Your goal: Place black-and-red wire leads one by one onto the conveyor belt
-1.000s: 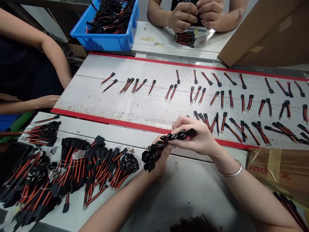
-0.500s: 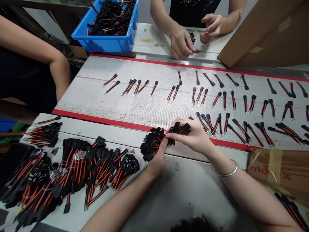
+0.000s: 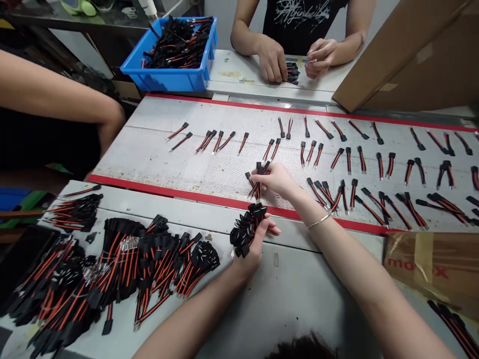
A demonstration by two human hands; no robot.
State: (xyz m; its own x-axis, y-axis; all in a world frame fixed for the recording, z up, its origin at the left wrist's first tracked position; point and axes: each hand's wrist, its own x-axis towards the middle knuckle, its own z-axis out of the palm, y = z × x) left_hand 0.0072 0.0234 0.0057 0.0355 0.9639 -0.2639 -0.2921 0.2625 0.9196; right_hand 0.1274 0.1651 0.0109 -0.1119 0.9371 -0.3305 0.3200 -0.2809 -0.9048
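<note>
My left hand (image 3: pixel 254 247) is wrapped round a thick bundle of short cables (image 3: pixel 245 232), their black connector ends pointing up and to the left, over the near table edge. Beyond it, above the near red edge of the belt (image 3: pixel 149 162), my right hand (image 3: pixel 275 178) pinches a few red-and-black cables (image 3: pixel 257 187) with black ends at the top and bare tips downward. Their lower tips are close to the belt; whether they touch it I cannot tell. Rows of similar cables (image 3: pixel 362 159) lie on the belt to the right.
Cable piles (image 3: pixel 157 264) cover the near table at left. A blue bin (image 3: pixel 168 80) of cables stands at the far left. Across the belt, a person's hands (image 3: pixel 273 60) handle cables. Cardboard boxes (image 3: pixel 411 65) (image 3: pixel 441 269) stand at right. Another person's arm (image 3: pixel 56 92) is at left.
My right hand has moved away from the bundle, forward over the belt, with a few cables. My left hand stays round the bundle. The person opposite has lowered one hand to the cables there.
</note>
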